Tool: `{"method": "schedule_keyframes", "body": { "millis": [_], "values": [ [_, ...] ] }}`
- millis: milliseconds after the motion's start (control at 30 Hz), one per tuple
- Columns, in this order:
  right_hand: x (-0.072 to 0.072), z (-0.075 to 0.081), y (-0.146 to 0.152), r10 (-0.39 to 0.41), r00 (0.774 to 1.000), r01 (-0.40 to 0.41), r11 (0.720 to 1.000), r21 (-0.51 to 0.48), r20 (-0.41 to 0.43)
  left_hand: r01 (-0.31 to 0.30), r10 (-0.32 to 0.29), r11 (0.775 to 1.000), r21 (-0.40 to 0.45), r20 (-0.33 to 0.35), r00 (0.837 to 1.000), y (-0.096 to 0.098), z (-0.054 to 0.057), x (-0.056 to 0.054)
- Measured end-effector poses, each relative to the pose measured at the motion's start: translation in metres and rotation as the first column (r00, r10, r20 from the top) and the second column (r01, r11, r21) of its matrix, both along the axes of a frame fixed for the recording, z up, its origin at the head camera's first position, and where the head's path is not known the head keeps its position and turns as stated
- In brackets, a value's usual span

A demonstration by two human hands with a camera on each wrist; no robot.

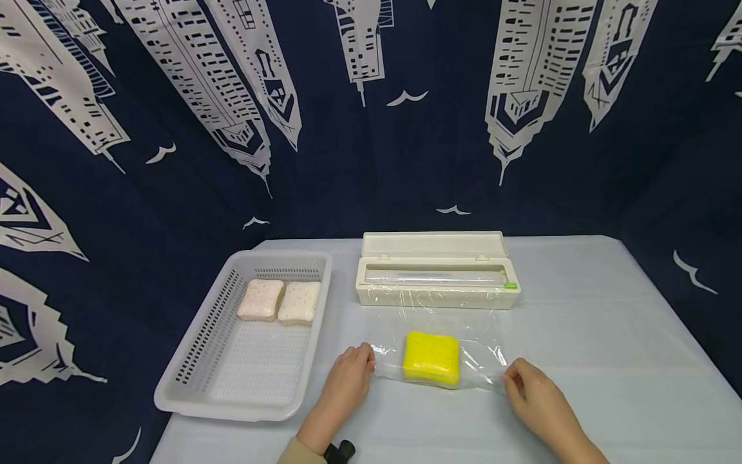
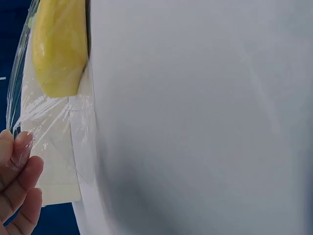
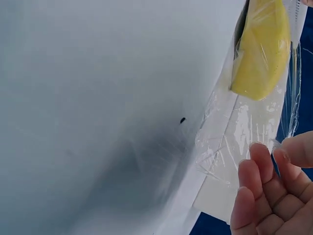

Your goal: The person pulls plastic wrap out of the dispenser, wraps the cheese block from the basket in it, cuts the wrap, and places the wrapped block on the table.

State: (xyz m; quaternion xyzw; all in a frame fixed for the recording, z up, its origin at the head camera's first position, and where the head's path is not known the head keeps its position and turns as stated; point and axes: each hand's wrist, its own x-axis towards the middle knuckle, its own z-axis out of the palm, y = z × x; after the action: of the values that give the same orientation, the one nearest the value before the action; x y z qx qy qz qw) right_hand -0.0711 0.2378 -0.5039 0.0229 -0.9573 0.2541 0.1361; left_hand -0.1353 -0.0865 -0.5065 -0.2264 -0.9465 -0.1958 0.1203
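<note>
A sheet of cling film (image 1: 481, 345) stretches forward from the long cream dispenser box (image 1: 435, 300). My left hand (image 1: 346, 380) pinches the film's left side between thumb and index finger. On the opposite side, thumb and index finger of my right hand (image 1: 536, 396) pinch the film too, the other fingers loosely bent in the right wrist view. Between the hands lies a yellow rounded block (image 1: 431, 358), with film spread around it. Glints and creases of film cross the yellow surface in both wrist views.
A white perforated basket (image 1: 263, 412) stands on the left of the pale table (image 1: 614, 361). Two whitish speckled blocks (image 1: 299, 301) sit side by side at its far end. The dispenser's lid (image 1: 431, 243) is raised. Behind the table hangs a dark blue patterned cloth (image 1: 377, 161).
</note>
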Motion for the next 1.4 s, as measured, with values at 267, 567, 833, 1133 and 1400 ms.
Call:
{"method": "schedule_keyframes", "body": {
  "millis": [267,567,833,1133,1400],
  "values": [
    [-0.007,-0.001,0.002,-0.007,0.999,0.007,1.0,-0.002,0.049,-0.032,0.032,0.999,-0.014,-0.024,0.999,0.004,-0.004,-0.005],
    [-0.018,-0.002,0.002,-0.03,0.974,0.029,1.0,0.007,0.226,-0.061,0.066,0.995,-0.078,0.055,0.996,0.012,-0.007,-0.013],
    [-0.026,0.001,0.0,-0.042,0.931,0.031,0.999,0.037,0.363,-0.069,0.084,0.993,-0.098,0.161,0.983,0.017,-0.008,-0.017],
    [-0.031,-0.006,0.005,-0.031,0.924,0.005,0.998,0.069,0.381,-0.072,0.076,0.997,-0.026,0.213,0.974,0.013,-0.009,-0.017],
    [-0.031,-0.009,0.012,-0.036,0.923,0.02,0.999,0.046,0.382,-0.065,0.062,0.998,0.01,0.171,0.983,0.004,-0.011,-0.017]
  ]
}}
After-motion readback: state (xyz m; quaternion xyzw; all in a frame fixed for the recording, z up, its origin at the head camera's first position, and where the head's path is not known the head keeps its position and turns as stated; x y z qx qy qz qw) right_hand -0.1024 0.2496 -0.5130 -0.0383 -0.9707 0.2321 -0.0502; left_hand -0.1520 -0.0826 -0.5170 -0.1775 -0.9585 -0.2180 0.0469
